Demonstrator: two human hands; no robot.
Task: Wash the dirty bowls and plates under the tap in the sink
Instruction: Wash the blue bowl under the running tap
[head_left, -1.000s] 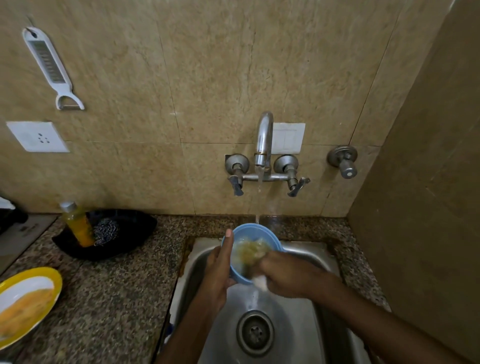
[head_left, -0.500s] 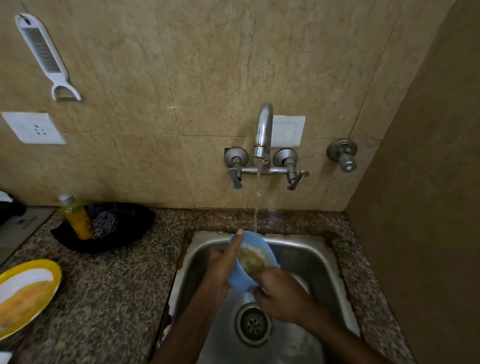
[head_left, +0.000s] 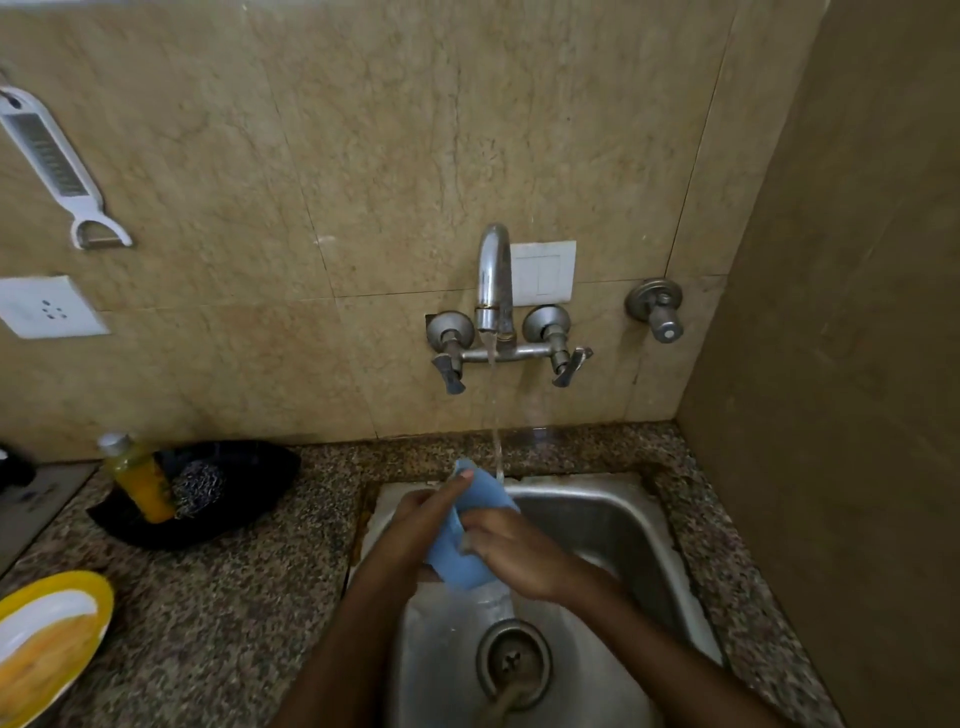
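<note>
Blue bowl (head_left: 475, 540) held over the steel sink (head_left: 613, 525), tilted so that its outside faces me; inside not visible. My left hand (head_left: 426, 519) is clamped on the bowl's rim at its 9 o'clock side, one finger lying along the top edge. My right hand (head_left: 511, 551) is closed against the bowl at its 3 o'clock side; whether it holds a scrubber I cannot tell. Tap (head_left: 493, 280) at 12 o'clock from the bowl is running; the stream (head_left: 496, 415) falls just past the bowl's upper edge. Drain (head_left: 514, 662) at 6 o'clock, with brownish water running into it. On the tabletop (head_left: 249, 597), at 9 o'clock from the sink: a black dish (head_left: 228, 499) with an orange bottle (head_left: 137, 478) and steel scourer (head_left: 197, 491). Yellow plate (head_left: 49, 639) with orange residue lies at 8 o'clock, partly out of view.
</note>
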